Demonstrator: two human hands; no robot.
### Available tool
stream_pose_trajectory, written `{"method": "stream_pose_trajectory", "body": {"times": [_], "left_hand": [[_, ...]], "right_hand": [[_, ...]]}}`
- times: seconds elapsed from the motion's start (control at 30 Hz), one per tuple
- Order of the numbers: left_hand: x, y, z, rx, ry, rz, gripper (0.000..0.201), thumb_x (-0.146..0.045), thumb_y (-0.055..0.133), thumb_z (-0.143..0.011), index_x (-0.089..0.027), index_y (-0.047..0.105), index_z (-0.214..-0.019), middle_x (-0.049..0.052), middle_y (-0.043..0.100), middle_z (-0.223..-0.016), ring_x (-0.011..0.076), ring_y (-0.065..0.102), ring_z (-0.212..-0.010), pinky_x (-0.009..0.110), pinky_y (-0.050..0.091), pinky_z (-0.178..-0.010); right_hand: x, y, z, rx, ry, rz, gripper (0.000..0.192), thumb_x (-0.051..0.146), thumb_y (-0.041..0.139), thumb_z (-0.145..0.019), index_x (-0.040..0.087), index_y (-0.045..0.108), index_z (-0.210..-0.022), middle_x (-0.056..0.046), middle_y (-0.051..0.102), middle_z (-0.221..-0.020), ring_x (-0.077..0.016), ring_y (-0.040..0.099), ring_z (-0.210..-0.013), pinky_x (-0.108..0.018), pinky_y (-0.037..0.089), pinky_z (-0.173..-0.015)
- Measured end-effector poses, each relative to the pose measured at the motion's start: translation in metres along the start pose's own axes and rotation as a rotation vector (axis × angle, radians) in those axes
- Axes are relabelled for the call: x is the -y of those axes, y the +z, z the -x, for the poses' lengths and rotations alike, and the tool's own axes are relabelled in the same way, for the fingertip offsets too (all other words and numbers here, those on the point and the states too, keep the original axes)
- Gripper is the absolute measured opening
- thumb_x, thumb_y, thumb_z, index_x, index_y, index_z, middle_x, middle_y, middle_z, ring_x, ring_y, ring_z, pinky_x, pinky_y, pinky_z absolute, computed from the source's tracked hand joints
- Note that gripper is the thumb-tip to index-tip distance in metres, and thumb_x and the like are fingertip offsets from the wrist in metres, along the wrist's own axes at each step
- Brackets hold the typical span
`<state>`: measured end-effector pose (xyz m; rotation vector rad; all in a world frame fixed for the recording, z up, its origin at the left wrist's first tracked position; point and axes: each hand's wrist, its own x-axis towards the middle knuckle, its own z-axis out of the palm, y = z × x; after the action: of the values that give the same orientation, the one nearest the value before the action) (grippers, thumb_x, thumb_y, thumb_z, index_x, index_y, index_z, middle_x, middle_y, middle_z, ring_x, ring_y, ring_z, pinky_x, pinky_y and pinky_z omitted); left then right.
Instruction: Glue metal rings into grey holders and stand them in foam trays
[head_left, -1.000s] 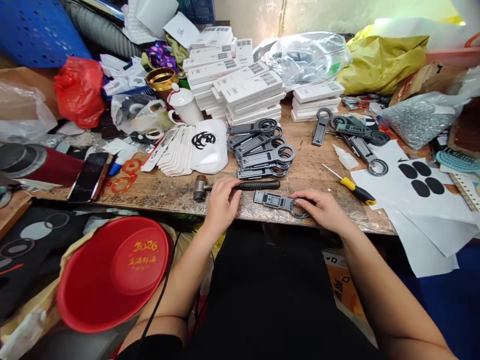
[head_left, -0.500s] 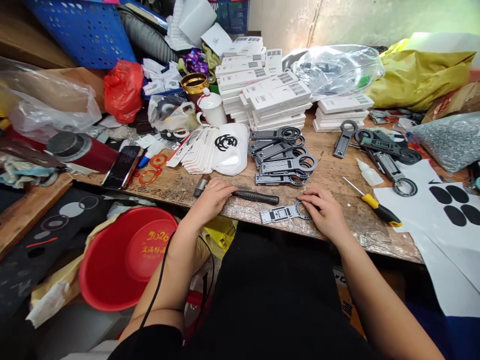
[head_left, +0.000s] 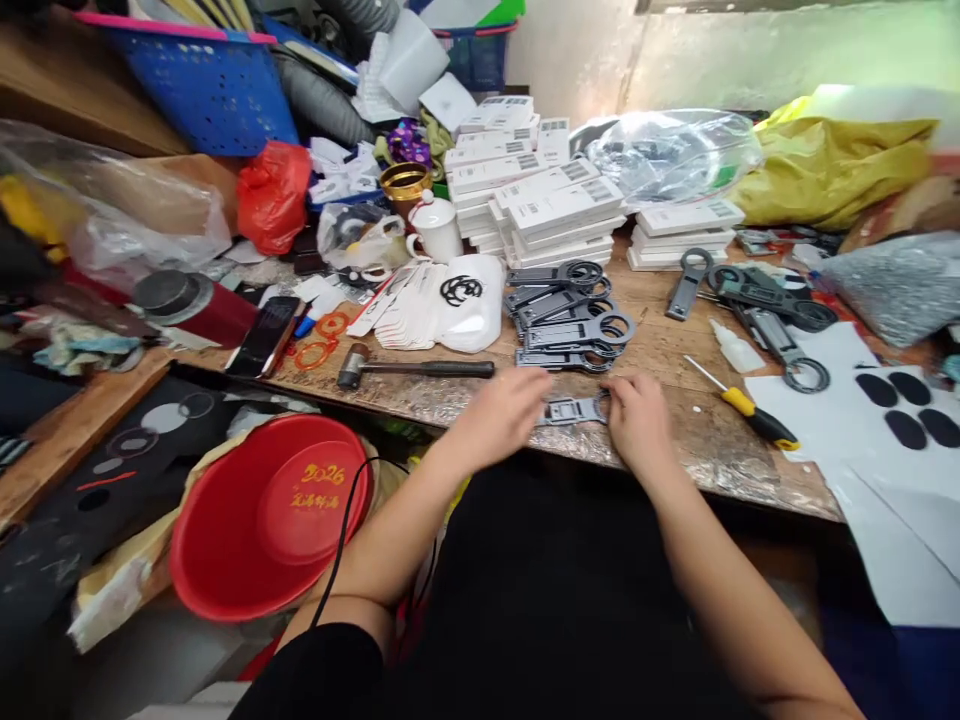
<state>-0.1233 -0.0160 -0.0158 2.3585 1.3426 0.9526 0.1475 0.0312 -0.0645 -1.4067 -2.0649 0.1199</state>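
A flat grey plastic part with a ring at one end point(head_left: 573, 409) lies near the front edge of the wooden workbench point(head_left: 675, 455). My left hand point(head_left: 504, 412) is at its left end and my right hand point(head_left: 637, 424) at its ring end; both touch it, and motion blur hides how the fingers grip. A small hammer with a black handle point(head_left: 409, 370) lies free on the bench to the left of my left hand. A pile of the same grey parts point(head_left: 570, 315) sits just behind my hands.
Stacks of white boxes point(head_left: 540, 200) stand at the back. A yellow-handled screwdriver point(head_left: 742, 405) and a small glue bottle point(head_left: 733, 347) lie to the right, beside white sheets with black ovals point(head_left: 892, 410). A phone point(head_left: 262, 335) lies at left; a red basin point(head_left: 274, 515) sits below the bench.
My left hand let go of the hammer and moved right to the grey part. The hammer now lies free at left. My right hand stays on the part's ring end.
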Motion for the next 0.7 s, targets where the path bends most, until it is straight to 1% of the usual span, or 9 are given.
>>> {"method": "stream_pose_trajectory", "body": {"times": [0.07,0.13,0.23,0.3,0.4,0.47,0.57,0.63,0.7], "left_hand": [[-0.022,0.03,-0.016,0.164,0.118,0.058,0.036,-0.021,0.065,-0.098,-0.023,0.071,-0.133,0.016,0.068,-0.142,0.0333,0.063,-0.133,0.055,0.051,-0.116],[-0.025,0.049,-0.025,0.194,0.13,0.05,0.03,-0.017,0.061,-0.1,-0.023,0.073,-0.127,0.016,0.069,-0.139,0.0333,0.064,-0.129,0.057,0.053,-0.112],[-0.007,0.06,-0.029,0.083,0.124,0.013,0.028,-0.02,0.056,-0.103,-0.022,0.074,-0.125,0.017,0.07,-0.137,0.0335,0.062,-0.128,0.057,0.054,-0.11],[0.005,0.063,-0.029,0.003,0.104,-0.028,0.029,-0.023,0.058,-0.104,-0.021,0.073,-0.128,0.018,0.07,-0.137,0.0355,0.06,-0.13,0.06,0.052,-0.111],[0.009,0.066,-0.026,0.007,0.083,-0.038,0.03,-0.027,0.059,-0.104,-0.022,0.073,-0.131,0.016,0.072,-0.132,0.0343,0.063,-0.125,0.057,0.054,-0.108],[0.006,0.068,-0.025,0.039,0.09,-0.019,0.03,-0.027,0.06,-0.104,-0.023,0.073,-0.131,0.015,0.073,-0.13,0.0327,0.065,-0.123,0.054,0.056,-0.105],[0.003,0.065,-0.025,0.043,0.126,0.014,0.03,-0.025,0.063,-0.103,-0.021,0.073,-0.131,0.015,0.074,-0.129,0.0317,0.067,-0.121,0.052,0.057,-0.104],[0.002,0.06,-0.025,0.053,0.166,0.043,0.028,-0.026,0.065,-0.103,-0.02,0.073,-0.13,0.014,0.075,-0.128,0.0304,0.068,-0.119,0.051,0.058,-0.104],[0.001,0.055,-0.023,0.095,0.203,0.065,0.027,-0.028,0.064,-0.104,-0.02,0.074,-0.128,0.013,0.076,-0.128,0.0289,0.069,-0.12,0.049,0.058,-0.104]], "right_hand": [[0.004,0.001,0.0,0.033,0.034,-0.022,0.037,0.02,0.044,-0.102,0.021,0.08,-0.11,-0.015,0.069,-0.103,-0.0303,0.062,-0.101,-0.046,0.055,-0.091],[-0.006,-0.007,-0.004,0.065,0.045,-0.081,0.035,0.022,0.044,-0.104,0.02,0.078,-0.114,-0.015,0.07,-0.107,-0.0285,0.065,-0.104,-0.044,0.056,-0.094],[-0.042,-0.038,-0.017,0.042,0.07,-0.107,0.032,0.023,0.049,-0.103,0.02,0.077,-0.117,-0.015,0.072,-0.111,-0.0281,0.067,-0.107,-0.045,0.056,-0.099],[-0.067,-0.064,-0.03,-0.021,0.152,-0.052,0.03,0.021,0.052,-0.1,0.019,0.078,-0.114,-0.015,0.072,-0.111,-0.0291,0.068,-0.106,-0.047,0.055,-0.101],[-0.078,-0.085,-0.055,-0.005,0.226,-0.058,0.027,0.02,0.058,-0.098,0.017,0.079,-0.114,-0.015,0.074,-0.11,-0.0278,0.069,-0.102,-0.047,0.055,-0.101],[-0.063,-0.081,-0.069,0.102,0.126,-0.145,0.03,0.021,0.06,-0.098,0.018,0.077,-0.123,-0.014,0.074,-0.118,-0.027,0.07,-0.109,-0.046,0.056,-0.104],[-0.03,-0.057,-0.084,0.22,-0.072,-0.219,0.041,0.018,0.064,-0.097,0.02,0.071,-0.137,-0.015,0.064,-0.143,-0.0294,0.062,-0.134,-0.049,0.049,-0.118],[-0.016,-0.042,-0.09,0.22,-0.115,-0.219,0.034,0.018,0.066,-0.096,0.02,0.074,-0.129,-0.016,0.059,-0.15,-0.0313,0.058,-0.141,-0.052,0.045,-0.122],[-0.013,-0.032,-0.094,0.174,-0.123,-0.234,0.019,0.022,0.067,-0.096,0.02,0.078,-0.112,-0.016,0.061,-0.147,-0.0321,0.061,-0.138,-0.053,0.047,-0.12]]}}
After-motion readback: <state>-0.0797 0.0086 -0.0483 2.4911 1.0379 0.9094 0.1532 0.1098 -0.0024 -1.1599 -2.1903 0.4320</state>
